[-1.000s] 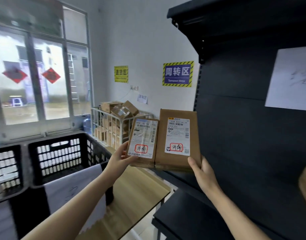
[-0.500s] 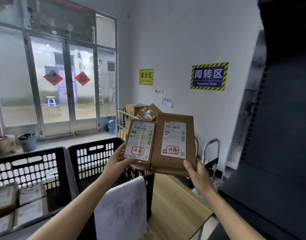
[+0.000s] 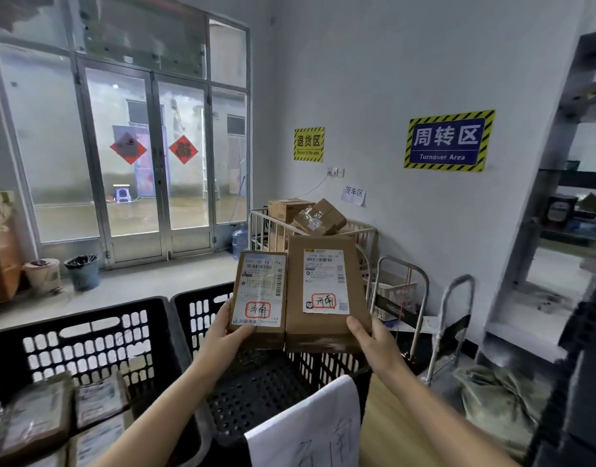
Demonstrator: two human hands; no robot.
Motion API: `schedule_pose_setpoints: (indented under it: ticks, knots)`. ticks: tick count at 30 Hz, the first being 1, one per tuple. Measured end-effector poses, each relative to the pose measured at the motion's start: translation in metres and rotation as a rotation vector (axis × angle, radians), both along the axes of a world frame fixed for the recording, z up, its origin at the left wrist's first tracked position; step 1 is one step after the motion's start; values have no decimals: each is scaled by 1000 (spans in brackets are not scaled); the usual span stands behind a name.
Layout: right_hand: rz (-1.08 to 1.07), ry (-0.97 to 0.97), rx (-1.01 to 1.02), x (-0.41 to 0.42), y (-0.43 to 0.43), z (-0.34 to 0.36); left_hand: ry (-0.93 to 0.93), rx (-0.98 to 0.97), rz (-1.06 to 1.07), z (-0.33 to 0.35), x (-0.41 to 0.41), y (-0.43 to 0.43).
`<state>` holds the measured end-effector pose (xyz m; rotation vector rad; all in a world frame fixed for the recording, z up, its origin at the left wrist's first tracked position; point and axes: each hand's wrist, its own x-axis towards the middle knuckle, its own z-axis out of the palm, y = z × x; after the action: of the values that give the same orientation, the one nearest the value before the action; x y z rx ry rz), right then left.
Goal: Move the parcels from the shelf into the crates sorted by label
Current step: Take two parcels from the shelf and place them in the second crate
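Observation:
My left hand (image 3: 227,332) grips the lower edge of a small brown parcel (image 3: 260,333) with a white label marked in red. My right hand (image 3: 370,342) holds a larger brown parcel (image 3: 323,326) by its lower right corner; its label carries the same red-boxed mark. Both parcels are upright, side by side, above a black slotted crate (image 3: 256,389) whose floor shows bare. A white paper sign (image 3: 310,429) hangs on that crate's near rim. A second black crate (image 3: 87,338) to the left holds several parcels (image 3: 64,419). The dark shelf's edge (image 3: 579,382) is at far right.
A wire cage cart (image 3: 367,230) piled with cardboard boxes stands behind the crates. Two metal trolley handles (image 3: 455,298) and a green sack (image 3: 492,402) sit on the right. Buckets (image 3: 82,271) stand by glass doors. A wooden tabletop (image 3: 391,429) lies right of the crate.
The view has swung left, away from the dark shelf and toward the crates. Both parcels, still held side by side, have travelled from beside the shelf to above the right-hand crate.

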<state>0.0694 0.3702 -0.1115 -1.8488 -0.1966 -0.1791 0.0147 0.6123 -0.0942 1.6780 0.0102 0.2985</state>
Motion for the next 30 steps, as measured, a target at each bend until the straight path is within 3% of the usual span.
schedule_pose_setpoints:
  ticks: [12, 22, 30]
  knots:
    - [176, 182, 61, 100, 65, -33, 181, -47, 216, -35, 70, 42]
    - [285, 470, -8, 202, 112, -127, 473, -179, 633, -115, 147, 64]
    - [355, 680, -78, 251, 139, -182, 614, -258, 784, -164, 186, 72]
